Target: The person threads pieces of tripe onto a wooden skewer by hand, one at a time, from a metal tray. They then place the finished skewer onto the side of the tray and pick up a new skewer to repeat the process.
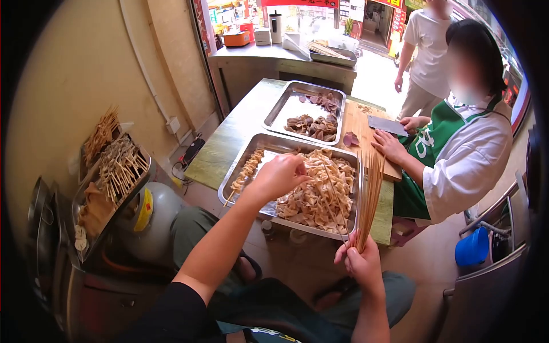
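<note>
My right hand (pixel 361 260) is wrapped round a bundle of thin wooden skewers (pixel 372 200) that stand upright at the near right corner of a metal tray (pixel 289 224). One skewer leans apart from the bundle, over the tray. My left hand (pixel 281 177) hovers above the middle of this tray, its fingers bent together; what they hold, if anything, I cannot make out. Pale folded food pieces (pixel 320 200) are heaped in the tray's right part. At its left side lie threaded skewers (pixel 247 171).
A second tray (pixel 280 114) holds darker pieces. At the right, a co-worker in a green apron (pixel 434 137) holds a cleaver (pixel 388 124) over a wooden board (pixel 357 117). Skewers fill a tray (pixel 150 166) at the left, by a gas cylinder (pixel 166 211). Another person stands behind.
</note>
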`<state>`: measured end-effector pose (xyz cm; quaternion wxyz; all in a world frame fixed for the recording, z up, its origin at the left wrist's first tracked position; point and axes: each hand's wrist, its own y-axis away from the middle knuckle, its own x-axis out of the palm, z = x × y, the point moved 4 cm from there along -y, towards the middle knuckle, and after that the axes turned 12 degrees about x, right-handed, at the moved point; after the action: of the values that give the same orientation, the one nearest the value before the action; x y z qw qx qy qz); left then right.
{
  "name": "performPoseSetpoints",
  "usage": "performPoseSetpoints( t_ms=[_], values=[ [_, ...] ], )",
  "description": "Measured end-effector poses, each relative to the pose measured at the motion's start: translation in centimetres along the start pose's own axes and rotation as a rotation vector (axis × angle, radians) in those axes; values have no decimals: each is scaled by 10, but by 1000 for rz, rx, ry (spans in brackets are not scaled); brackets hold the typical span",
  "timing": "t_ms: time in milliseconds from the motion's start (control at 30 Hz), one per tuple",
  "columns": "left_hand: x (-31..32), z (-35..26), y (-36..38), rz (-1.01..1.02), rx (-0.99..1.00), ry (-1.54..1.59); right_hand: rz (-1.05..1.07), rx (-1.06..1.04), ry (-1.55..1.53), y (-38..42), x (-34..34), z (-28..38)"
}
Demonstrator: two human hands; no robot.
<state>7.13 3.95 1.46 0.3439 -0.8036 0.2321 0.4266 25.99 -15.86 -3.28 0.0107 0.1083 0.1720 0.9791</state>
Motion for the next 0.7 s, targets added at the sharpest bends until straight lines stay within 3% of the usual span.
performPoseSetpoints(
  t_ms=[100, 200, 267, 333, 400, 467, 600, 700],
  values=[
    [-14, 11, 10, -46, -74, 241, -6, -30, -3, -2, -3, -5],
    [-14, 14, 22, -8, -121, 274, -71, -92, -95, 3, -2, -3],
    [-6, 17, 31, 20, -126, 209, -116, -251, -160, 7, 1, 3],
    [2, 21, 38, -20, 49, -99, -140, -244, -197, 5, -2, -4],
    [-6, 12, 38, -63, 43, -115, -71, -256, -187, 7, 3, -2],
    [-24, 0, 34, -129, 51, 83, -69, -248, -171, 5, 5, -3],
    [-41, -8, -1, 22, 78, 440, -90, -276, -205, -4, 9, -5],
    [-52, -17, -30, 21, 92, 637, -102, -307, -253, -10, 9, -1]
  ],
)
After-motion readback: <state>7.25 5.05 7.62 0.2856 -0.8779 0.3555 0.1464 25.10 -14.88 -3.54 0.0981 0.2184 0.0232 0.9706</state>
